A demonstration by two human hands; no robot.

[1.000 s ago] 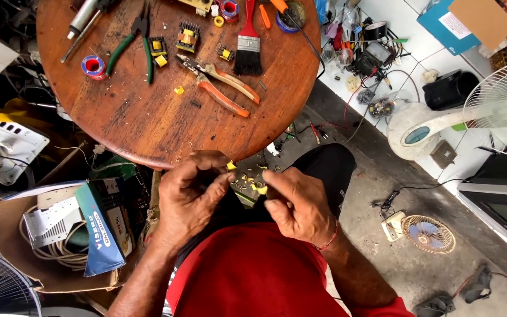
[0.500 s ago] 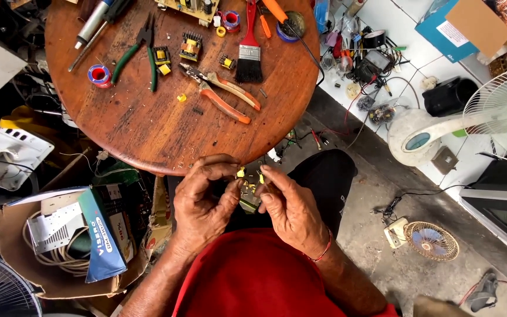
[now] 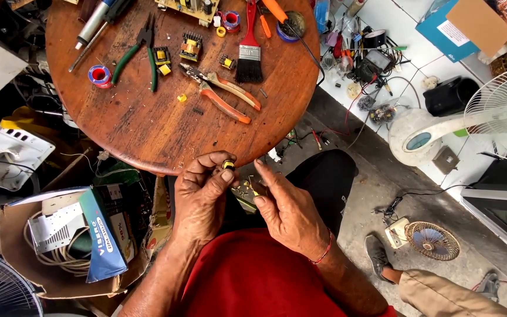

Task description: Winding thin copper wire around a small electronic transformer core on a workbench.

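Closest to me, my left hand (image 3: 202,196) is curled, fingertips pinching a small yellow-and-black part (image 3: 228,165) just below the table edge. My right hand (image 3: 289,211) is half closed beside it, fingers on a small yellowish electronic piece (image 3: 245,194) held between both hands over my lap; exact grip there is partly hidden. Red shirt (image 3: 247,276) at bottom. Left of me, an open cardboard box (image 3: 60,282) with a white cable coil and a blue carton, a fan grille at the bottom corner. Next out, the round wooden table (image 3: 148,129), worn and scratched. On it: orange-handled pliers (image 3: 224,94), green-handled pliers (image 3: 139,56), a red-handled brush (image 3: 250,50), a red-blue tape roll (image 3: 99,76), several small yellow transformers (image 3: 190,47), a loose yellow bit (image 3: 181,98), a circuit board at the far rim. Right of the table, concrete floor with a small round fan guard (image 3: 433,240), wires, another person's leg and shoe (image 3: 418,282). Farther right, a white standing fan (image 3: 500,117) on a white tiled area, cluttered with tools and a black case.
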